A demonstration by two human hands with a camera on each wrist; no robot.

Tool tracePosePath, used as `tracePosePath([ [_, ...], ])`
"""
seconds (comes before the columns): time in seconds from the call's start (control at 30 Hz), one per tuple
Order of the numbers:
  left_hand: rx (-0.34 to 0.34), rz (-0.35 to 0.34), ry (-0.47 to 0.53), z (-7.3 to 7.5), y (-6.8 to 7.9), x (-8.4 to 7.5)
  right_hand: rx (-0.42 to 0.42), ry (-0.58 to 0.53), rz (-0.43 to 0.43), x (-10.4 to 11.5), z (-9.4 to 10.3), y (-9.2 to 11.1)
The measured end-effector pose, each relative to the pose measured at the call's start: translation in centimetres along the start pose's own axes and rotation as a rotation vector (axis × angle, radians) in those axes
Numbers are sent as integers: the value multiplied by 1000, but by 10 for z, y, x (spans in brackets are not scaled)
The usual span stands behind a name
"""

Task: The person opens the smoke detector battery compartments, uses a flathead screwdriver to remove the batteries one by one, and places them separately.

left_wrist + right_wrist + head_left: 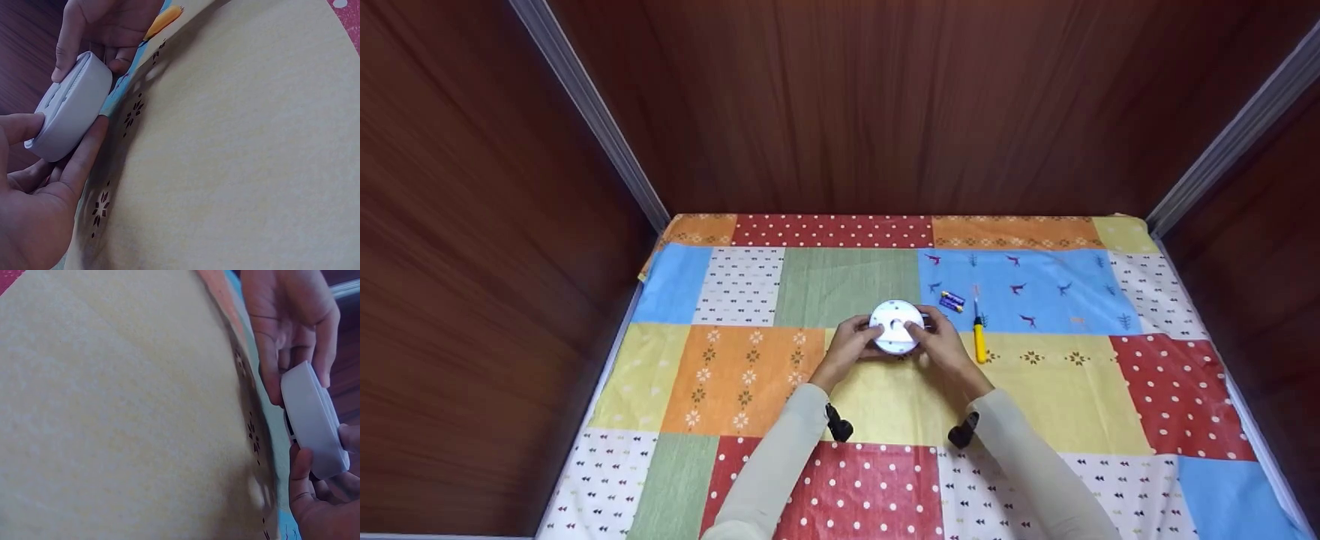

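A round white disc-shaped device (895,346) is held between both hands over the patchwork cloth, its face with a few small marks turned up towards the head camera. The left hand (851,343) grips its left side, thumb on the face and fingers curled underneath. From the right, the right hand (943,341) grips it the same way, thumb near the middle of the face. In the left wrist view the device (76,107) shows a smooth, thick side wall and stands tilted. Dark slots show on its underside in the right wrist view, beside the fingers (302,464).
Two purple batteries (952,301) lie on the blue patch, just beyond the right hand. To their right is a screwdriver (979,341) with a yellow handle. A patchwork cloth (885,405) covers the table, and brown wood-grain panels (840,105) enclose it at the back and sides.
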State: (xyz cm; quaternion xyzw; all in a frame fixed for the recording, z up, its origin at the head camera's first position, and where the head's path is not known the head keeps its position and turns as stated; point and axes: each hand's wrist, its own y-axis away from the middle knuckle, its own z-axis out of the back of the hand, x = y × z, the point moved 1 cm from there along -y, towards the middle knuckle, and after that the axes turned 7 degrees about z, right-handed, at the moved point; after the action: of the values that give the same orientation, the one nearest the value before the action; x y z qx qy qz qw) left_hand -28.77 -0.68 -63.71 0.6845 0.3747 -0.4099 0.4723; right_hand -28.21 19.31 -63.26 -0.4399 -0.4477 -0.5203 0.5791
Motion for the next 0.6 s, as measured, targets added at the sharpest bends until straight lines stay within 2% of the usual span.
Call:
tracePosePath([
  [0.27,-8,-14,-29,-1,1,0,44,51,-1,2,1,-1],
  [0.6,-30,-46,-88,-2,1,-3,112,-8,15,6,4,-1],
])
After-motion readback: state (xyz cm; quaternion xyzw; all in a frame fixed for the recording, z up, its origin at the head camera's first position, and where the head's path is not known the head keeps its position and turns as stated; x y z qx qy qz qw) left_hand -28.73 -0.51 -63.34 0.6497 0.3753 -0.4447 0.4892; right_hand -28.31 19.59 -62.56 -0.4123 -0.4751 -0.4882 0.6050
